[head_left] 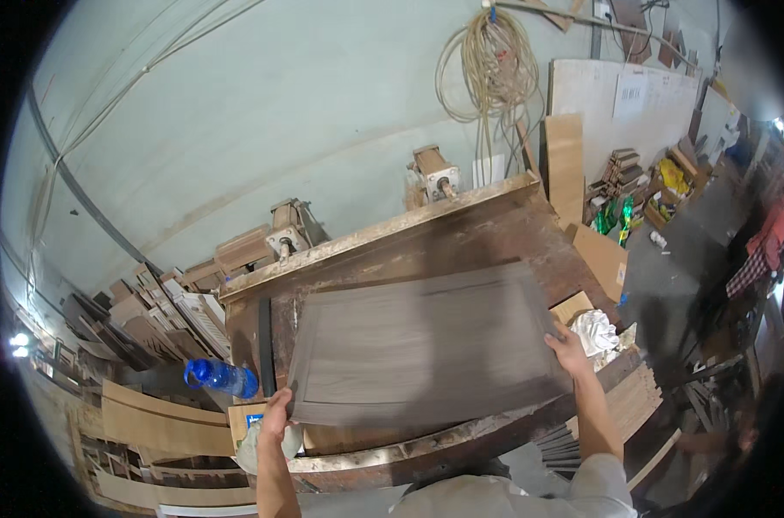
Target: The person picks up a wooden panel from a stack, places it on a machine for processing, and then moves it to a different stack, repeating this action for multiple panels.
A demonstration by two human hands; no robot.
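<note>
A grey-brown wood-grain cabinet door (375, 345), with a framed border round a flat middle, lies across the view above the worktable (547, 242). My left hand (275, 416) grips its near left corner, and my right hand (568, 349) holds the right edge with the thumb on top. The fingers under the door are hidden. Its edges look slightly smeared, and a shadow falls over the right half. Whether the door touches the table, I cannot tell. A dark strip (266, 345) lies on the table just left of the door.
A raised rail (383, 226) with two metal cylinders (287, 231) behind it bounds the table's far side. Left stands a blue bottle (221, 378); crumpled white cloth (596, 332) lies right. Wooden boards (163, 419) lean at left. A coiled hose (491, 65) hangs on the wall.
</note>
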